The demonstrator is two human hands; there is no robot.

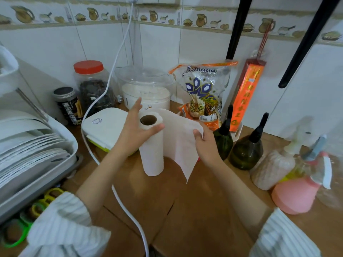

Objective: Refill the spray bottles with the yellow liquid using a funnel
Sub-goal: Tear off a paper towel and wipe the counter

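A paper towel roll (pixel 152 156) stands upright on the brown counter (pixel 194 210). My left hand (pixel 137 127) grips the top of the roll, thumb across its front. My right hand (pixel 204 143) pinches the edge of a loose sheet (pixel 178 141) that still hangs from the roll. Two dark green bottles (pixel 246 151) with black nozzles stand to the right. A pink spray bottle (pixel 297 193) with a clear trigger head sits at the far right, with a pale granular-looking bottle (pixel 271 169) beside it. No funnel shows.
A white dish rack (pixel 37 145) with plates fills the left. A white lidded box (pixel 105 125), jars, a rice cooker (pixel 146 88) and a rice bag (pixel 204 93) line the back wall. A white cable (pixel 130 216) crosses the counter. Green-handled scissors (pixel 18 229) lie at the lower left.
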